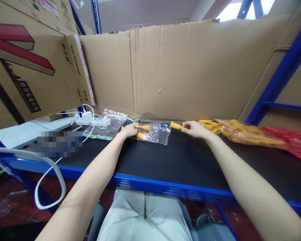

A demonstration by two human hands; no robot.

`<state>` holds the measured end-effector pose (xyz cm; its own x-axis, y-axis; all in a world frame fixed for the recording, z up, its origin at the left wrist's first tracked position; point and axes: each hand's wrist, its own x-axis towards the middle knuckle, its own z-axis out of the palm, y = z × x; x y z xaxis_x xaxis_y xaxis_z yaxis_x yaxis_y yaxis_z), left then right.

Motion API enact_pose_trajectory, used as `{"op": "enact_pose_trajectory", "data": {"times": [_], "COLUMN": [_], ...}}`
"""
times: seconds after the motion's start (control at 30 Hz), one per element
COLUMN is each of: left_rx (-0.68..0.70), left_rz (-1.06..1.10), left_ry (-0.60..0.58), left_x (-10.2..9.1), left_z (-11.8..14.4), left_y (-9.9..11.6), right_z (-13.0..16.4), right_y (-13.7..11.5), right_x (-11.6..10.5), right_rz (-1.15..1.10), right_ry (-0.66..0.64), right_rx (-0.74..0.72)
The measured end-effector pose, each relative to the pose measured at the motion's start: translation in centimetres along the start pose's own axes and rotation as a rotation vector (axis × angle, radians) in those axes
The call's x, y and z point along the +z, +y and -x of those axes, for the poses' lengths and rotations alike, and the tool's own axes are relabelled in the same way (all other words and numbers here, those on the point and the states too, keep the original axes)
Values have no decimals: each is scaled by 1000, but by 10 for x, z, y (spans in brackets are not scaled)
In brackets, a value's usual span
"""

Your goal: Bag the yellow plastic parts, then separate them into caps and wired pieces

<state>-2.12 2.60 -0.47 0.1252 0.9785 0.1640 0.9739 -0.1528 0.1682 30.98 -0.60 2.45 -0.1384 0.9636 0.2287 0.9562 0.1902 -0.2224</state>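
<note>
Orange plastic piece [176, 126] pinched in right hand [194, 129]; left hand [128, 130] grips clear bag [155, 133]

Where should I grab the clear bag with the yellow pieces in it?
Pinch the clear bag at its right edge, coming from the right: that side lies flat and free on the black shelf, while the left hand already pins the left end over the yellow pieces.

L arm: stretched fwd, bare forearm angling up-right, wrist straight.
L hand [128, 130]: palm down, fingers curled closed in a grip, knuckles up.
R arm: stretched fwd from lower right, forearm angling up-left.
R hand [194, 129]: palm down, thumb + fingertips pinched closed, pointing left.
Hands: level w/ each other, apart.
</note>
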Motion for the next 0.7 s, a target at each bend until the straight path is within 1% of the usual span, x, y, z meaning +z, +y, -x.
{"op": "enact_pose_trajectory", "data": {"times": [0.07, 0.1, 0.13, 0.17, 0.2, 0.3, 0.4, 0.57, 0.7], "left_rx": [-54, -48, -12, 40, 98, 236, 263, 265, 319], "left_rz": [-23, -31, -32, -24, -9, 53, 79, 81, 104], "left_ry": [62, 113, 160, 181, 170, 30, -60, -97, -69], "left_x": [-1, -1, 1, 3, 6, 14, 18, 17, 17], "left_z": [5, 6, 7, 7, 6, 1, -2, -1, 0], "left_y": [8, 12, 14, 17, 18, 21, 23, 26, 29], "right_z": [2, 4, 6, 8, 10, 15, 17, 14, 13], "right_y": [-4, -8, -12, -17, -22, -39, -48, -49, -52], "right_x": [-4, -5, -5, -5, -4, 0, 6, 11, 14], "right_rz": [-96, -116, -117, -106, -87, -32, 8, 12, -65], "right_ry": [-58, -96, -129, -154, -171, -179, -111, 31, 57], "right_rx": [-85, -115, -135, -150, -161, -169, -140, -85, -31]}}
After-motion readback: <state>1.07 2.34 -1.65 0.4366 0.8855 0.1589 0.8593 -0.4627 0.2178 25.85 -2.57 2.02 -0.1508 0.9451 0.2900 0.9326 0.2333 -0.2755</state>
